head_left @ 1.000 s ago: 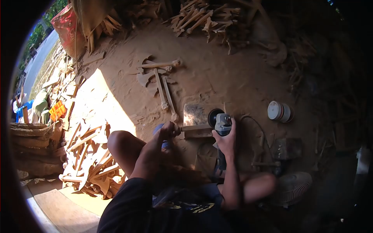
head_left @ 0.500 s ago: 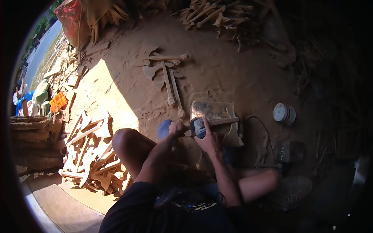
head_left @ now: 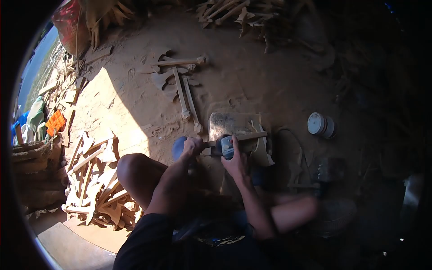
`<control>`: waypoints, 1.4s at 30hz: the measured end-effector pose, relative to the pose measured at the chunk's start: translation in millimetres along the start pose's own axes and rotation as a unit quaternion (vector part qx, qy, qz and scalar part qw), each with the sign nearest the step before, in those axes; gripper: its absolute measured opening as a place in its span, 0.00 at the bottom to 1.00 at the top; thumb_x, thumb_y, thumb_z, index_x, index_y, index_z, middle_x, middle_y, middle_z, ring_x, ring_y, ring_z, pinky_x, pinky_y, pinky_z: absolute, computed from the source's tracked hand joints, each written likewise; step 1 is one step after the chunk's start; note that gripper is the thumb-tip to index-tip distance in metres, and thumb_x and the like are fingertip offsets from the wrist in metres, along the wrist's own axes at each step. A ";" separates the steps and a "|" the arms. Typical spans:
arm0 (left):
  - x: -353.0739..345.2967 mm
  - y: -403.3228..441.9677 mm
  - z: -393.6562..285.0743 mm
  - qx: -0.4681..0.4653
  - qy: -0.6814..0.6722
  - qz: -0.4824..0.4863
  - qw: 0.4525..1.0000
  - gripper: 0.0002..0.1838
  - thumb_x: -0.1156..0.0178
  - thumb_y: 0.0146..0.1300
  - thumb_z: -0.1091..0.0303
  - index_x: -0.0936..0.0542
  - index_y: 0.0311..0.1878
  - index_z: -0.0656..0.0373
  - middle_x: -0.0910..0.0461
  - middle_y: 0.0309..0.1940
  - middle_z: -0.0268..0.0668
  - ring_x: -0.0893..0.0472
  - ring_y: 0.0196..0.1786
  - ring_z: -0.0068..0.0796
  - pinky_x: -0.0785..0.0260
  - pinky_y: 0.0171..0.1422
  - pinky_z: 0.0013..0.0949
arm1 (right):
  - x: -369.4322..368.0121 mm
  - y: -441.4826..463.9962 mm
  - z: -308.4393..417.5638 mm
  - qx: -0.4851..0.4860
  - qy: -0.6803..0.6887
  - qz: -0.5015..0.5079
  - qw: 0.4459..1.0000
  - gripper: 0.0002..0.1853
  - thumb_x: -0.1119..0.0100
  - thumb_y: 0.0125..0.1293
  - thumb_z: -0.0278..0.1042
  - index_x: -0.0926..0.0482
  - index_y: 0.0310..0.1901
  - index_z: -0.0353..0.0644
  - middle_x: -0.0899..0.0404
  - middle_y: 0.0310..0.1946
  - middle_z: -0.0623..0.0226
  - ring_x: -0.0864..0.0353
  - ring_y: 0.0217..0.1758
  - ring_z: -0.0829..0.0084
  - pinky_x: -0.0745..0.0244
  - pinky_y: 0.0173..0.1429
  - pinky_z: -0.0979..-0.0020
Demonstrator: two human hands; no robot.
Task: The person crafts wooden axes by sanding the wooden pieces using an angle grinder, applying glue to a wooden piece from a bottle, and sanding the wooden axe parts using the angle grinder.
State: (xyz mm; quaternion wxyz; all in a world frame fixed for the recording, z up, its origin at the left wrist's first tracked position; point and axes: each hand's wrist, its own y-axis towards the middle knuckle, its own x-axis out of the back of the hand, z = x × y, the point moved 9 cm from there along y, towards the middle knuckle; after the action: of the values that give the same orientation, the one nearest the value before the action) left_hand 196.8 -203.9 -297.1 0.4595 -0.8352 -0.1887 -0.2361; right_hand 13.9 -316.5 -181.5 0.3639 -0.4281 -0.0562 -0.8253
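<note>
My right hand [head_left: 235,165] is wrapped round an angle grinder [head_left: 228,150], whose round dark disc lies against a wooden axe-shaped piece [head_left: 253,136]. The piece's straight handle runs left to right, with its curved blade at the right end. At the left end, my left hand [head_left: 193,146] is closed round the wooden axe. Under the work is a pale block [head_left: 234,121] with a dark scorched-looking patch. A bluish rounded thing [head_left: 178,148], not clear in kind, shows beside my left hand.
Several wooden axes [head_left: 182,85] lie ahead on the dusty ground. A sunlit heap of similar pieces [head_left: 94,180] is at the left, with another pile [head_left: 234,13] at the far edge. At the right are a white tub [head_left: 321,125] and a dark cable [head_left: 299,144].
The whole view has shifted, so the scene sits further left and slightly higher. The grinder has moved a little leftward along the axe's handle; both hands keep their hold.
</note>
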 end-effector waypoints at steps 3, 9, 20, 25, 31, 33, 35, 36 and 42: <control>-0.8 8.7 -1.0 -0.033 0.047 -0.027 0.998 0.19 0.39 0.68 0.52 0.14 0.43 0.62 0.11 0.39 0.46 0.10 0.43 0.42 0.19 0.50 0.41 | 13.4 11.5 -36.3 -0.050 -0.006 -0.026 0.998 0.51 0.27 0.53 0.36 0.43 0.79 0.58 0.19 0.58 0.45 0.18 0.58 0.40 0.21 0.61 0.49; -11.7 27.5 9.5 -0.047 0.045 -0.024 0.998 0.15 0.37 0.67 0.55 0.14 0.42 0.58 0.11 0.35 0.42 0.11 0.41 0.38 0.20 0.46 0.39 | 63.9 33.8 -74.9 -0.089 0.077 -0.108 0.987 0.49 0.27 0.51 0.32 0.38 0.76 0.49 0.24 0.66 0.52 0.22 0.67 0.49 0.25 0.68 0.57; -19.1 29.0 2.1 -0.047 0.048 0.042 0.997 0.17 0.38 0.67 0.53 0.15 0.43 0.58 0.12 0.38 0.49 0.12 0.47 0.51 0.21 0.53 0.46 | 96.1 57.8 -111.4 -0.113 0.001 -0.135 0.984 0.49 0.27 0.52 0.37 0.40 0.77 0.51 0.24 0.67 0.51 0.23 0.67 0.48 0.26 0.69 0.55; -11.5 26.8 -14.0 -0.085 0.142 -0.012 0.986 0.19 0.38 0.66 0.53 0.15 0.46 0.62 0.13 0.39 0.55 0.13 0.48 0.56 0.21 0.54 0.50 | 43.1 36.3 -49.7 -0.129 0.001 0.041 0.991 0.50 0.29 0.55 0.36 0.43 0.79 0.58 0.23 0.65 0.48 0.20 0.63 0.45 0.23 0.63 0.53; -27.9 51.1 8.5 -0.104 0.166 -0.008 0.981 0.24 0.40 0.69 0.44 0.18 0.44 0.60 0.13 0.39 0.54 0.14 0.48 0.57 0.23 0.51 0.53 | 41.2 39.6 -57.3 -0.055 0.034 -0.072 0.995 0.49 0.28 0.54 0.34 0.40 0.78 0.54 0.22 0.64 0.50 0.22 0.65 0.46 0.24 0.66 0.56; -22.8 42.1 -3.8 -0.114 0.198 -0.011 0.974 0.23 0.40 0.69 0.46 0.19 0.44 0.60 0.14 0.39 0.54 0.15 0.48 0.58 0.23 0.51 0.54 | 50.7 45.6 -78.3 -0.052 0.056 -0.122 0.990 0.49 0.27 0.53 0.33 0.40 0.78 0.51 0.24 0.66 0.50 0.24 0.68 0.48 0.27 0.69 0.57; -19.5 34.6 -12.8 -0.128 0.171 0.001 0.977 0.22 0.40 0.69 0.47 0.19 0.44 0.60 0.14 0.39 0.55 0.15 0.48 0.59 0.24 0.52 0.54 | 67.9 52.6 -97.7 -0.061 0.044 -0.155 0.985 0.49 0.27 0.52 0.33 0.39 0.77 0.46 0.26 0.69 0.51 0.27 0.71 0.51 0.31 0.74 0.59; -18.2 30.4 -13.4 -0.132 0.158 0.006 0.979 0.22 0.40 0.69 0.47 0.19 0.44 0.60 0.14 0.40 0.56 0.15 0.49 0.60 0.24 0.52 0.55 | 73.0 55.7 -108.3 -0.089 0.046 -0.144 0.985 0.49 0.27 0.52 0.33 0.39 0.77 0.46 0.26 0.69 0.51 0.26 0.71 0.51 0.30 0.73 0.59; -22.0 35.9 -6.8 -0.127 0.164 -0.008 0.978 0.21 0.39 0.67 0.47 0.18 0.44 0.58 0.14 0.37 0.55 0.15 0.48 0.59 0.23 0.53 0.53 | 108.6 68.1 -134.1 -0.138 0.051 -0.182 0.972 0.50 0.28 0.50 0.32 0.39 0.77 0.46 0.24 0.66 0.50 0.23 0.68 0.50 0.27 0.71 0.58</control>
State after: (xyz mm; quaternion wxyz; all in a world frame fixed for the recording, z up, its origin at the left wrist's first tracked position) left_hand 196.5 -230.1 -330.7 0.3723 -0.8352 -0.0865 -0.3955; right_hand -71.2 -480.3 -199.3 0.1478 -0.4138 -0.0002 -0.8983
